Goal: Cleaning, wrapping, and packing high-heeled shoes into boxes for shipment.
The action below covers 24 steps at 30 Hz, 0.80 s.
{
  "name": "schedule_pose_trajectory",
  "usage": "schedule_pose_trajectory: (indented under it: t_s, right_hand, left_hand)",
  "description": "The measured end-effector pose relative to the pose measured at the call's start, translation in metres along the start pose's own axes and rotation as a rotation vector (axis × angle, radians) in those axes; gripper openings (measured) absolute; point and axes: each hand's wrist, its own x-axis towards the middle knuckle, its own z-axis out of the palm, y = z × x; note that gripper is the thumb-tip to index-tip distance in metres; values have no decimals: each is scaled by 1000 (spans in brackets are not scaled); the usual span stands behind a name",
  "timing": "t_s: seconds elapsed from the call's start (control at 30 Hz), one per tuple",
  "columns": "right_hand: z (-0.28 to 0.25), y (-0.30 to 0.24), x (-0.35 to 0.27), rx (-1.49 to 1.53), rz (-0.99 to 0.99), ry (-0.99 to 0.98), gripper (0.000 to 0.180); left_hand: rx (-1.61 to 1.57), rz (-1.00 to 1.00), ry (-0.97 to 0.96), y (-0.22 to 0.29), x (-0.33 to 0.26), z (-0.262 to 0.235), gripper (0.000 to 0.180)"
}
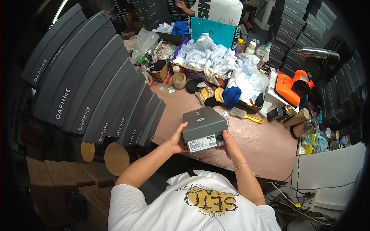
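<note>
Grey box (204, 125), lid on, held up front and centre by the near edge of the pink worktop (256, 148). Can't tell whether resting on it or lifted just clear. Left hand (178, 140) gripping the near left corner, right hand (231, 145) gripping the near right one, so both hands closed on the same thing. White label (202, 143) on the end facing the body, bracelet (241, 166) on the right wrist.

Just past the box, off to the right: brush (246, 115) with a yellow handle, bristles pointing left. Behind that, blue cloth (231, 96), then a big messy heap of white tissue (206, 52). Jar (179, 78) to the left of the heap, orange machine (289, 87) way over right. Also, a massive stack of dark boxes (83, 82) along the left side, and somebody else's arm (185, 8) up top.
</note>
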Motion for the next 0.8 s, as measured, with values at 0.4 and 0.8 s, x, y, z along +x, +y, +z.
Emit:
schedule_pose_trajectory:
  t_s: [0.4,0.8]
  right_hand:
    - [-107,48,-108,281,96,255,65]
    - [-408,136,-292,-813,149,1013,65]
  left_hand:
    - [488,356,-151,-80,9,90,84]
    - [1291,579,-666,-163,41,133,68]
